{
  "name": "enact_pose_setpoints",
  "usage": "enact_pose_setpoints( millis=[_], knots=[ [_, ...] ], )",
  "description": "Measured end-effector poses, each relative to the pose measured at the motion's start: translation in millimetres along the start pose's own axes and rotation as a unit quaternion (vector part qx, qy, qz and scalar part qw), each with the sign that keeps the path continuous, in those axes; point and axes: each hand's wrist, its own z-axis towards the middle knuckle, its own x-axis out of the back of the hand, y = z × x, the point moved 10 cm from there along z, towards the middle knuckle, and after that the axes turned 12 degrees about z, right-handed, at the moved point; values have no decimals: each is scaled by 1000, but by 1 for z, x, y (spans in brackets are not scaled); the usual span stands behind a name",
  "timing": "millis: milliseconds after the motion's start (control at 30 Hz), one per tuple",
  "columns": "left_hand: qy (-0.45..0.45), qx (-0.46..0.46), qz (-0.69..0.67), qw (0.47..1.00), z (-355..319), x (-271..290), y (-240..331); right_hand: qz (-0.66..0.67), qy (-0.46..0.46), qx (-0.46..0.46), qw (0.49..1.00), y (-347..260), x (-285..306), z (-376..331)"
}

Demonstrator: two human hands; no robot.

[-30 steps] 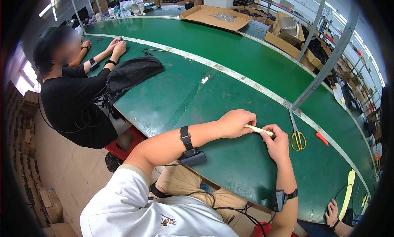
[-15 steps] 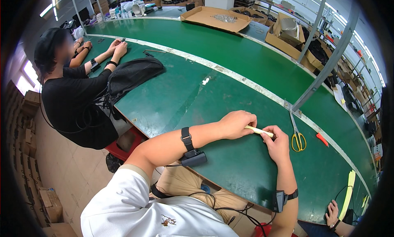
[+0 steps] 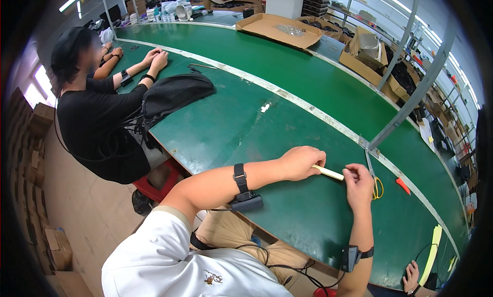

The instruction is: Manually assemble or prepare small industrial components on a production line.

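Left hand (image 3: pixel 300 162): curled into a loose fist, closed around one end of a pale cream stick (image 3: pixel 327 172). The hand rests low over the green table (image 3: pixel 231 127), knuckles up. A black strap with a small black device (image 3: pixel 242 186) sits on the left forearm.

Right hand (image 3: pixel 358 180): fingers bent, fingertips pinching the other end of the same stick. The stick lies nearly level between the two hands, just above the table surface; whether it touches the table cannot be told. A black strap with a device (image 3: pixel 354 256) is worn on the right wrist.

Just beyond the right hand, on the table: scissors with yellow handles (image 3: pixel 376 184), blades pointing away from the person. Near them, further right, a small red-orange tool (image 3: pixel 402 185). A yellow strip (image 3: pixel 433 247) lies at the table's right end.

A pale seam line (image 3: pixel 298 99) runs the length of the table. A grey upright post (image 3: pixel 411 99) rises from it close to the scissors.

Well apart, to the left: a black bag (image 3: pixel 172 94) lies on the table in front of a seated person in a black shirt (image 3: pixel 95 125), whose hands (image 3: pixel 156 58) rest together on the table. At the far side, an open flat cardboard box (image 3: pixel 280 29) holding small parts. Cardboard cartons (image 3: pixel 31 158) are stacked on the floor at the left.
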Motion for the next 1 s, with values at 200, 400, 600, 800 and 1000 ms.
enact_pose_setpoints(
  millis=[200,400,600,800,1000],
  knots=[
    [30,9,19,999,-2,5,-5,-314,109,4,943,7,64,5],
    [41,38,4,998,1,7,-11,-437,68,-111,890,40,80,6],
    [83,40,28,995,-3,9,-18,-438,56,-117,890,39,79,3],
    [78,60,31,995,-3,10,-19,-455,44,-126,880,45,84,4],
    [60,68,30,995,-5,10,-19,-460,17,-157,874,56,83,6]
  ],
)
